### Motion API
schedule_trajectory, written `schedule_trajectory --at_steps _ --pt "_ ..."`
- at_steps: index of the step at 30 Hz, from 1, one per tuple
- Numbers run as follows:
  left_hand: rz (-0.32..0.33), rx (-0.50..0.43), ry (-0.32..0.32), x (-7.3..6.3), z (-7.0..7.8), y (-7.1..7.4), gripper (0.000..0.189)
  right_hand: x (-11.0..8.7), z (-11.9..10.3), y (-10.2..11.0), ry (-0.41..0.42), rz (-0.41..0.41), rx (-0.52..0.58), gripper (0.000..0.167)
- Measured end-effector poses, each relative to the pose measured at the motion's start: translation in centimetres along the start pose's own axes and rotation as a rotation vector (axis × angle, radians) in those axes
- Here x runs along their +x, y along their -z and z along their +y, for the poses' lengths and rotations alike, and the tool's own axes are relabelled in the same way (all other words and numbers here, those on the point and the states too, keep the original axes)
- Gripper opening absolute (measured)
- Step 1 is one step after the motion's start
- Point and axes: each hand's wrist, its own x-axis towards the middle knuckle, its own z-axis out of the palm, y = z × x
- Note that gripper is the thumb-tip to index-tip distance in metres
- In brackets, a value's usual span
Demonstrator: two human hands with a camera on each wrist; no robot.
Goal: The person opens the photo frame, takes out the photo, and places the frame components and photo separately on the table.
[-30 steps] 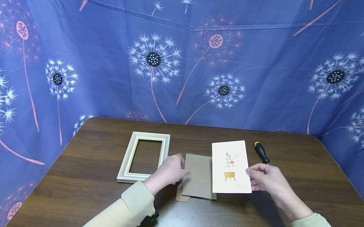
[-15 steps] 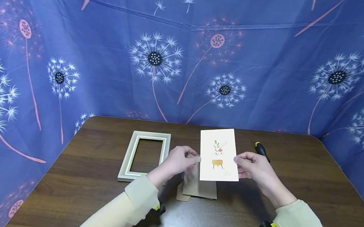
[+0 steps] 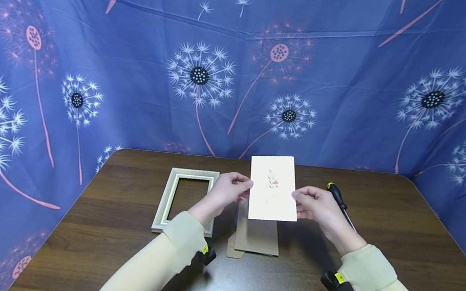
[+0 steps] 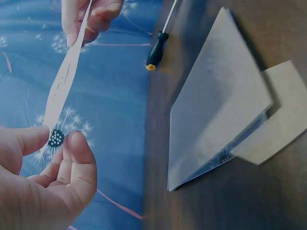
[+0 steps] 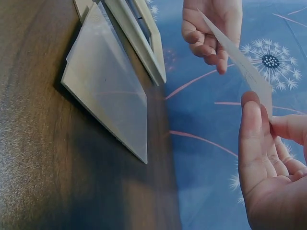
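A white card (image 3: 274, 189) printed with a potted plant is held up above the middle of the table. My right hand (image 3: 322, 210) pinches its right edge between thumb and fingers, as the right wrist view shows. At the left edge is my left hand (image 3: 225, 191), its thumb touching or nearly touching the card (image 4: 64, 86). In the left wrist view its fingers (image 4: 79, 160) stand apart from the thumb with a gap between them. Beneath the card lies a flat grey-brown board (image 3: 256, 238) with a clear sheet (image 5: 112, 81), partly hidden in the head view.
Left of the board lies a cream picture frame (image 3: 167, 196), partly behind my left hand. A tan cardboard piece (image 3: 235, 249) sticks out under the board. Behind my right hand lies a screwdriver (image 3: 337, 195). A blue dandelion-print curtain (image 3: 143, 72) borders the brown table (image 3: 97, 225).
My right hand has brought the card leftward and up, away from the screwdriver. My left hand has risen from beside the board to the card's left edge.
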Motion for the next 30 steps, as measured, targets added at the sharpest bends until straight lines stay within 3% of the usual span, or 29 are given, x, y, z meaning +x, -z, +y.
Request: schedule_trajectory --at_steps 5,15,30 --pt "0.031 0.028 0.003 1.0 0.1 0.2 0.021 0.7 0.4 -0.2 -0.01 -0.009 0.026 0.033" --pt "0.031 0.073 0.036 2.0 0.2 0.4 0.016 2.0 1.5 -0.5 -0.057 -0.001 0.034 0.034" --pt "0.074 0.112 0.062 3.6 -1.3 0.1 0.015 4.0 3.3 -1.4 -0.096 0.033 -0.006 0.037"
